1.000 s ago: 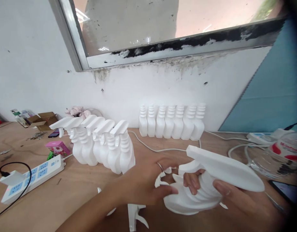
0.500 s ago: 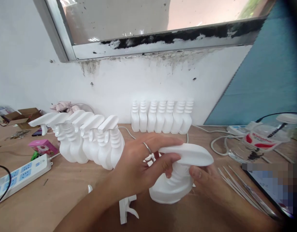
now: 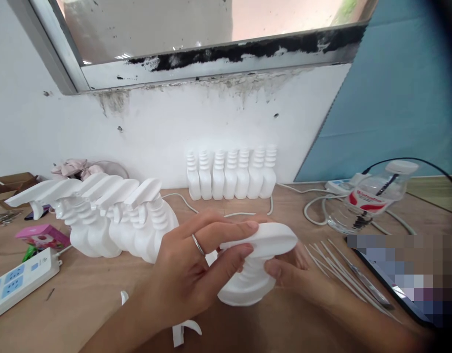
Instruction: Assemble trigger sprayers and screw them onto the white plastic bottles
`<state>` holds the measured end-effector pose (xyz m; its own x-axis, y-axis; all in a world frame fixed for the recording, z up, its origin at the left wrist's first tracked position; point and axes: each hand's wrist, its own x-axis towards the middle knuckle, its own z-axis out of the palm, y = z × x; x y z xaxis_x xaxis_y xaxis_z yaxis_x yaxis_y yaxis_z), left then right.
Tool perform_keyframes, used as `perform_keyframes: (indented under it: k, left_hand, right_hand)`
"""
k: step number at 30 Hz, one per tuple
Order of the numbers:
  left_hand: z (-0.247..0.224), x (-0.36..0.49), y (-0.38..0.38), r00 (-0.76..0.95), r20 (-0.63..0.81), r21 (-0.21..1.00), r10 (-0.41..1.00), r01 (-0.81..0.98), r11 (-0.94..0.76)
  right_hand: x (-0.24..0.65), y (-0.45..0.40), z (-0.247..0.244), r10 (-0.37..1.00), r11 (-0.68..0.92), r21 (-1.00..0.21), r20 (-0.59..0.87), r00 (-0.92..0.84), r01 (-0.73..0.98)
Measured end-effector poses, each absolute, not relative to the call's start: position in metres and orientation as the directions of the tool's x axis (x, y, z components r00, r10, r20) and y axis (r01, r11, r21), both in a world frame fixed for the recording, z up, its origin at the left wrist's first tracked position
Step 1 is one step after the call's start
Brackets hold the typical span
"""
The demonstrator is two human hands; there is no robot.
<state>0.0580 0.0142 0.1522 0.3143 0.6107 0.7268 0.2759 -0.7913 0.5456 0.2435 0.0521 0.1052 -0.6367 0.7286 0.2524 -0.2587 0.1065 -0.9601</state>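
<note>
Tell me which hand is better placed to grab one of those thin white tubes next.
Probably your right hand: the thin white tubes lie close beside it, while your left hand is across the white spray bottle. Both hands hold that bottle, so the right would need freeing first.

Place: seems to be a small, simple workshop | On wooden table point(image 3: 82, 289): many identical white trigger spray bottles point(image 3: 119, 238), a row of headless bottles point(image 3: 230, 185), power strip point(image 3: 27, 282) | Around: stained white wall point(image 3: 155, 127)
</note>
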Motion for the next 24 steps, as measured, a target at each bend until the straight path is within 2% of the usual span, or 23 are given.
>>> perform_keyframes:
  k: [3, 8, 11, 15, 19, 24]
  left_hand:
    - [0.152, 0.058, 0.015, 0.322, 0.711, 0.564, 0.625, 0.27, -0.78]
    - [0.151, 0.06, 0.015, 0.334, 0.712, 0.557, 0.618, 0.268, -0.786]
    - [0.151, 0.061, 0.014, 0.339, 0.723, 0.543, 0.603, 0.262, -0.798]
    - [0.151, 0.061, 0.013, 0.339, 0.725, 0.526, 0.599, 0.288, -0.8]
    - [0.151, 0.062, 0.01, 0.338, 0.746, 0.499, 0.573, 0.284, -0.818]
    - [0.153, 0.063, 0.006, 0.328, 0.743, 0.512, 0.584, 0.284, -0.811]
  right_hand:
    - [0.241, 0.048, 0.11, 0.802, 0.174, -0.972, 0.232, -0.551, -0.156]
    - [0.241, 0.043, 0.107, 0.766, 0.189, -0.968, 0.251, -0.592, -0.166]
    - [0.241, 0.041, 0.104, 0.832, 0.212, -0.969, 0.249, -0.495, -0.131]
    - [0.243, 0.039, 0.101, 0.775, 0.189, -0.966, 0.256, -0.577, -0.174]
    - [0.244, 0.037, 0.103, 0.831, 0.188, -0.976, 0.219, -0.511, -0.112]
    - [0.25, 0.04, 0.109, 0.721, 0.076, -0.977, 0.193, -0.666, -0.201]
